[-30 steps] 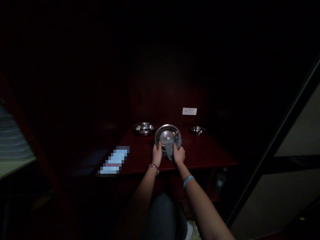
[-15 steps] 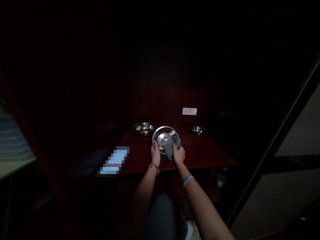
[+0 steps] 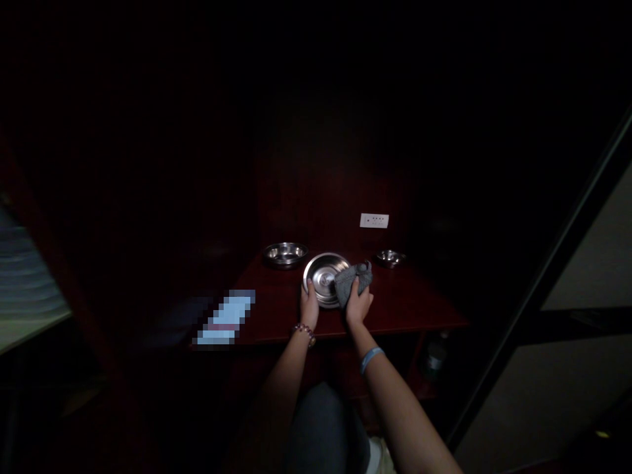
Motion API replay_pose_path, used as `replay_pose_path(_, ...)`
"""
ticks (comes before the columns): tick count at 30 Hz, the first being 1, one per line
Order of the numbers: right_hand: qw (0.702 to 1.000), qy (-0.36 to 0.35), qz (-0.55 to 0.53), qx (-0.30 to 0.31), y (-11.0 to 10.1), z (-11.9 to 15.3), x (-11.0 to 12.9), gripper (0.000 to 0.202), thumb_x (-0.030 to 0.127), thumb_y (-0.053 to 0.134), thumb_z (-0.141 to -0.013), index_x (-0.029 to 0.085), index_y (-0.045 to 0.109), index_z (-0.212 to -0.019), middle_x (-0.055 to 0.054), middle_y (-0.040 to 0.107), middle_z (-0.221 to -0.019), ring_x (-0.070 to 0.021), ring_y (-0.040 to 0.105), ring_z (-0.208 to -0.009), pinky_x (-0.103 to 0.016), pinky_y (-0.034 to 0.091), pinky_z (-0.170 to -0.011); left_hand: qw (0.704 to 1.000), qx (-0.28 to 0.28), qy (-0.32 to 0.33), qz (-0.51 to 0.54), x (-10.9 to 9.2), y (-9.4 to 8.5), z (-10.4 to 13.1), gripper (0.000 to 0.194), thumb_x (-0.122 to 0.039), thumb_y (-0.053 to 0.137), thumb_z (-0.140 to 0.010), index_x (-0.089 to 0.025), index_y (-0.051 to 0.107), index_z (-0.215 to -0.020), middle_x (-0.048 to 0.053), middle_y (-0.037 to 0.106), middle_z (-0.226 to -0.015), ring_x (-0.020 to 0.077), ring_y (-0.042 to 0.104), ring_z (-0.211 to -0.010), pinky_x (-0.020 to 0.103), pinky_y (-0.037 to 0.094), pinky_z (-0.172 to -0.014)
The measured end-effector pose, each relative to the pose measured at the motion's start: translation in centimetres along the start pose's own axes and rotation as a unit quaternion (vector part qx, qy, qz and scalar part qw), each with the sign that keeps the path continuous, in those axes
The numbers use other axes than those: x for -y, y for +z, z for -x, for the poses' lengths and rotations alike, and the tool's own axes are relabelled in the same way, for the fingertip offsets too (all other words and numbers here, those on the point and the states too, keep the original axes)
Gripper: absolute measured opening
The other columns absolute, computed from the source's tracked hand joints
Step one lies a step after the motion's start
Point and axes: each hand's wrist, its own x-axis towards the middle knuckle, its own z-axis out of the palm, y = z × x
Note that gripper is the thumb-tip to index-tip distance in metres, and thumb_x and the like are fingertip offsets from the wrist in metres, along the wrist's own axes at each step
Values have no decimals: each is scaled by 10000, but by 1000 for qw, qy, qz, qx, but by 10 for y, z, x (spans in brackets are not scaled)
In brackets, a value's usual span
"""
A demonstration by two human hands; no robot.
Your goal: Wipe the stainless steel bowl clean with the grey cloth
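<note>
A shiny metal bowl (image 3: 324, 282) is tilted toward me above the dark red desk, in the middle of the head view. My left hand (image 3: 309, 309) grips its near left rim, thumb on the inner side. Bunched in my right hand (image 3: 359, 305) is a grey cloth (image 3: 348, 286), which lies over the bowl's right side and hides that part of the rim. The right fingers behind the cloth are mostly out of sight.
Behind on the desk (image 3: 419, 303) stand a wider metal bowl (image 3: 285, 254) at left and a smaller metal bowl (image 3: 391, 258) at right. A white socket panel (image 3: 374, 220) is on the back wall. A bottle (image 3: 435, 355) stands beneath the desktop. A blurred-out bright screen (image 3: 224, 319) is at left.
My right hand and the cloth have moved right, from the inside of the bowl to its right rim. The held bowl has shifted slightly right and toward me.
</note>
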Motion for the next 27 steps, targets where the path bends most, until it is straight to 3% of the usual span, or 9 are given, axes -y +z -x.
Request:
replay_pose_path(4,999,-14,29,-25,1,0,1,566,537,302,-964,109,581,-1205,-236,606,-1214,-356,514,-1177,-450,389,-990,1000,19,-5,1,2,0,0,465,-488,442,-937,-182,565,-1264,111,631,-1280,243,584,-1202,409,385,-1108)
replay_pose_path(8,998,-16,30,-43,2,3,5,594,591,410,-912,103,527,-1230,-281,501,-1300,-402,464,-1182,-511,368,-988,999,28,-11,9,3,1,-1,468,-489,451,-933,-185,572,-1268,114,624,-1296,243,573,-1224,410,377,-1117)
replay_pose_path(14,995,-52,38,-76,2,8,10,748,608,592,-814,93,411,-1325,-271,401,-1388,-400,430,-1193,-522,334,-1016,999,24,-15,18,1,1,-1,484,-498,449,-931,-170,584,-1261,127,625,-1294,255,572,-1224,436,359,-1128)
replay_pose_path(17,993,-83,36,-80,1,9,11,665,572,562,-848,115,423,-1311,-248,394,-1395,-384,411,-1208,-531,310,-1028,1000,10,-9,23,-1,1,0,495,-499,429,-938,-172,565,-1285,128,603,-1325,250,561,-1236,433,366,-1120)
replay_pose_path(22,983,-168,72,-16,2,11,10,317,421,471,-928,179,595,-1089,-172,486,-1283,-328,431,-1161,-502,320,-1004,999,-13,-9,28,-2,0,-2,500,-482,395,-950,-186,522,-1332,107,583,-1351,239,551,-1250,411,389,-1102)
replay_pose_path(27,956,-250,140,62,4,13,6,259,325,453,-943,186,657,-1021,-139,552,-1190,-293,448,-1117,-459,348,-972,999,-27,-26,15,1,-1,-3,506,-501,398,-942,-210,501,-1343,109,567,-1371,246,537,-1268,424,377,-1114)
